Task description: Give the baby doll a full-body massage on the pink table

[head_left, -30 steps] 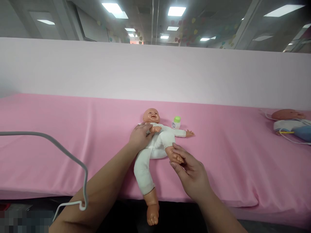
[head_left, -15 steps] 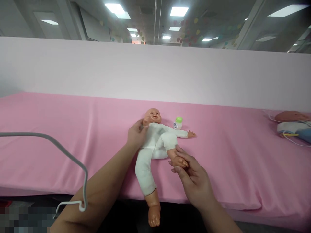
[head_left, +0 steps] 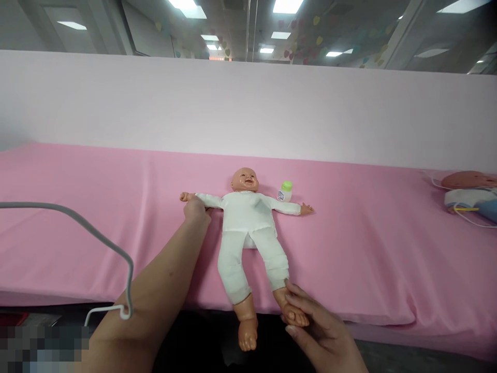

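Note:
A baby doll [head_left: 250, 212] in white clothes lies on its back on a pink sheet [head_left: 368, 248], head toward the wall, arms spread wide. My left hand [head_left: 196, 210] is closed around the doll's arm on the left, near the wrist; some of its fingers are hidden. With my right hand [head_left: 316, 324] I grip the doll's foot [head_left: 293, 311] on the right, thumb below and fingers above. The doll's other foot [head_left: 247, 331] hangs over the front edge of the bed. Beside the doll's shoulder stands a small bottle [head_left: 284, 192] with a green cap.
At the far right lies a second doll [head_left: 469, 181] with blue and white cloth and thin tubing. A grey bent metal rod [head_left: 89, 230] reaches in from the left, in front of my left forearm. A white wall [head_left: 248, 109] rises behind the bed.
My left hand has moved left, drawing the doll's bent arm out to the side. My right hand has come down toward me, and the doll's raised leg is now straightened.

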The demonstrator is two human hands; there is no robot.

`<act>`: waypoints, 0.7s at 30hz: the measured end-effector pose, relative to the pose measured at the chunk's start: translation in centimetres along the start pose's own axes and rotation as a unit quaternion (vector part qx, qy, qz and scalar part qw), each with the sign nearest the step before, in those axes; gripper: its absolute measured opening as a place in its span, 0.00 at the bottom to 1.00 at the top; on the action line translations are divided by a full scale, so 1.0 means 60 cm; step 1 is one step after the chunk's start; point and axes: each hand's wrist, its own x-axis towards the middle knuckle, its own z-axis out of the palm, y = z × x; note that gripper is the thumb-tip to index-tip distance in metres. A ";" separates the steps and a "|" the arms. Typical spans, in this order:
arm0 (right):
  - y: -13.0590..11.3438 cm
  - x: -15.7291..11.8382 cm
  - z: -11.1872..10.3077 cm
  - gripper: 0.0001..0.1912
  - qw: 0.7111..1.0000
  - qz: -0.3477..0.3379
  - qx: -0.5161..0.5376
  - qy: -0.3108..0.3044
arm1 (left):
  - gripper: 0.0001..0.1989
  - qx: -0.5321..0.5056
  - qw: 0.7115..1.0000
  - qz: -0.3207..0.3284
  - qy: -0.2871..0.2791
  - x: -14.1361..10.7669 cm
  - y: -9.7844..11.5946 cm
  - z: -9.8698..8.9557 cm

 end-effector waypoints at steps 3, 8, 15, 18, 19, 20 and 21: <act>0.007 -0.005 0.006 0.20 1.000 0.014 0.019 0.003 | 0.13 -0.023 0.995 -0.068 0.068 -0.015 0.008 0.005; -0.009 0.006 -0.002 0.21 1.000 0.003 0.002 0.024 | 0.15 -0.009 0.997 -0.002 0.074 -0.054 0.025 0.014; -0.049 0.067 -0.002 0.20 0.995 -0.056 -0.011 0.078 | 0.16 0.180 0.937 0.286 -0.086 -0.129 0.018 0.031; -0.057 0.107 0.008 0.21 0.993 -0.072 -0.021 0.090 | 0.21 0.320 0.856 0.371 -0.164 -0.148 0.011 0.042; -0.058 0.121 0.012 0.21 0.992 -0.076 -0.026 0.095 | 0.22 0.358 0.828 0.392 -0.181 -0.151 0.009 0.045; -0.059 0.135 0.016 0.20 0.991 -0.080 -0.030 0.099 | 0.21 0.387 0.804 0.408 -0.193 -0.153 0.007 0.048; -0.060 0.149 0.019 0.20 0.991 -0.082 -0.033 0.100 | 0.21 0.411 0.784 0.419 -0.201 -0.154 0.005 0.050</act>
